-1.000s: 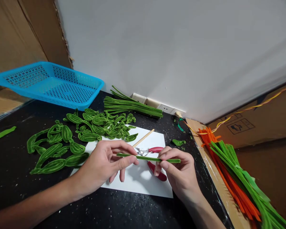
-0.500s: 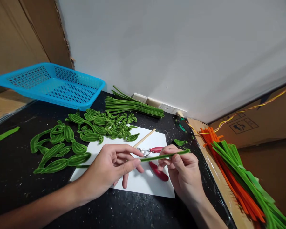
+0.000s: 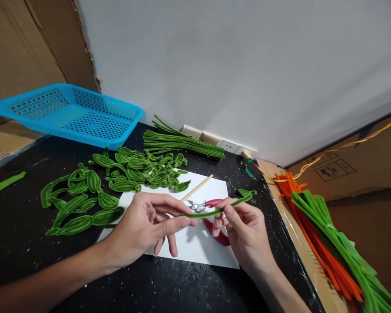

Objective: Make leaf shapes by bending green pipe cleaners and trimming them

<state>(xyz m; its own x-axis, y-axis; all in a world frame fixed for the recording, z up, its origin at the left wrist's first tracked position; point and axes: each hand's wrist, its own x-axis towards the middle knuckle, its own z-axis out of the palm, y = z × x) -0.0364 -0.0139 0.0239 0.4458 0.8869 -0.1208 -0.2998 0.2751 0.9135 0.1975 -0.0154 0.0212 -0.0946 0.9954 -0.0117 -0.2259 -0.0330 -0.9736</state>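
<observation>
1. Thin, fuzzy green stem (image 3: 205,214) runs crosswise above the white paper sheet (image 3: 197,250), right end curving up.
2. Left hand (image 3: 146,232) pinches its left end; right hand (image 3: 247,232) pinches nearer the curve.

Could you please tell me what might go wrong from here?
The green stem curves up at its end by the right hand, so it could kink if bent too sharply. The red-handled pliers lie on the white paper below, where a lowered finger might catch them. Looped green pieces lie close to the left hand and wrist, which might nudge them.
</observation>
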